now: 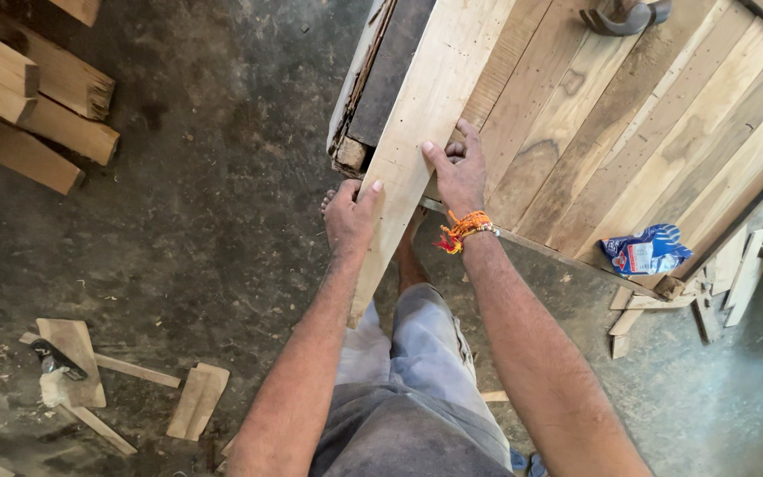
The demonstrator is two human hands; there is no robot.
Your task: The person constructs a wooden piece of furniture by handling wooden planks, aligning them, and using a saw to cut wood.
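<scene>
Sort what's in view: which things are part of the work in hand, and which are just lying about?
In hand:
pale plank, gripped by left hand and right hand
plank tabletop it rests on

Lying about:
blue packet
hammer head
stacked timber
floor offcuts

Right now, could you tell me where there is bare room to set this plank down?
Bare floor lies between the stacked timbers and the wooden panel. The lower left is cluttered with offcuts; scraps crowd the right by the blue packet. Both hands, left hand and right hand, hold the plank.
</scene>
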